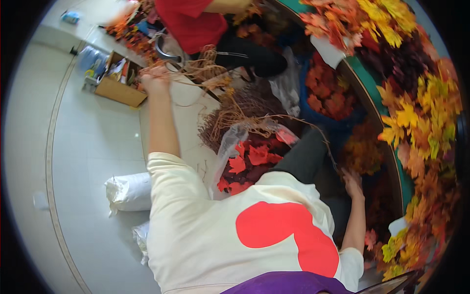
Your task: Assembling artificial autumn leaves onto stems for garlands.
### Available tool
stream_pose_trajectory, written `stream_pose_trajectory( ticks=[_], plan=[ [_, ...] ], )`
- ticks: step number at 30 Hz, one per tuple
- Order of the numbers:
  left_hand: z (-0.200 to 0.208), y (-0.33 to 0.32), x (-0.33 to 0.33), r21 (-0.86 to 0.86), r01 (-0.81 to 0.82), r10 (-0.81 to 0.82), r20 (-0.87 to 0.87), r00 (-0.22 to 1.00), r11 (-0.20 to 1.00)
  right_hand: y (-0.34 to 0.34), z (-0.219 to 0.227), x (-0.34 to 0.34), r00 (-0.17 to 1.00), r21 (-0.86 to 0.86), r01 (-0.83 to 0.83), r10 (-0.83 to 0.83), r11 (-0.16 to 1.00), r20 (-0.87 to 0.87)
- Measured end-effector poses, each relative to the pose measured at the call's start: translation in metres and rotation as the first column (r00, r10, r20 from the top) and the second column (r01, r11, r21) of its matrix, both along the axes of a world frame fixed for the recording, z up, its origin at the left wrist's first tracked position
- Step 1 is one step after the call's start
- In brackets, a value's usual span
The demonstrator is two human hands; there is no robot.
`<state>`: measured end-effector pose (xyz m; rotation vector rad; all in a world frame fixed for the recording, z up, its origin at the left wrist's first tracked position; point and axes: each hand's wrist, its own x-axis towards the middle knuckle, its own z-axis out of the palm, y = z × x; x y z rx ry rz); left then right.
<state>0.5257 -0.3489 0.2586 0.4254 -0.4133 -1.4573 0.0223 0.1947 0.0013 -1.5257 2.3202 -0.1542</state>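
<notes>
My left hand (155, 78) is stretched out to the far left, closed around one end of a bundle of brown artificial vines (209, 66). Thin loose strands trail from it across my front. One long vine strand (313, 123) arcs to the right and runs down to my right hand (351, 182), whose fingers are closed at its end, low beside the table. Beneath the strands lies a pile of dark brown twigs (210, 131). Nearer my lap, a clear plastic bag (223, 159) holds bright red artificial maple leaves (258, 155).
A co-worker in a red shirt (196, 24) sits ahead. Along the right curves a green-edged table (364, 78) heaped with orange and yellow leaves (416, 117). A blue bag (304, 98) contains red leaves. On the left are a cardboard box (117, 93) and a white sack (128, 192).
</notes>
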Motion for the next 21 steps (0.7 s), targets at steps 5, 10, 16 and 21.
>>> stream_pose_trajectory(
  ticks=[5,10,16,21],
  plan=[
    [0.041,0.089,-0.126,-0.1,0.001,-0.006,-0.044,0.999,0.995,-0.073,0.075,0.02,0.992,-0.069,0.128,-0.126,0.989,0.034],
    [0.051,0.117,-0.176,-0.097,0.165,-0.176,-0.118,0.977,0.982,-0.169,0.177,0.109,0.743,-0.573,0.087,0.33,0.815,0.582],
    [0.039,0.136,-0.213,-0.002,0.271,-0.267,-0.176,0.947,0.962,-0.219,0.181,0.166,-0.114,-0.351,0.431,0.437,0.831,0.892],
    [-0.006,0.103,-0.205,0.138,0.217,-0.215,-0.027,0.976,0.966,-0.168,0.172,0.159,0.329,-0.544,0.255,0.457,0.8,0.826]
  ],
)
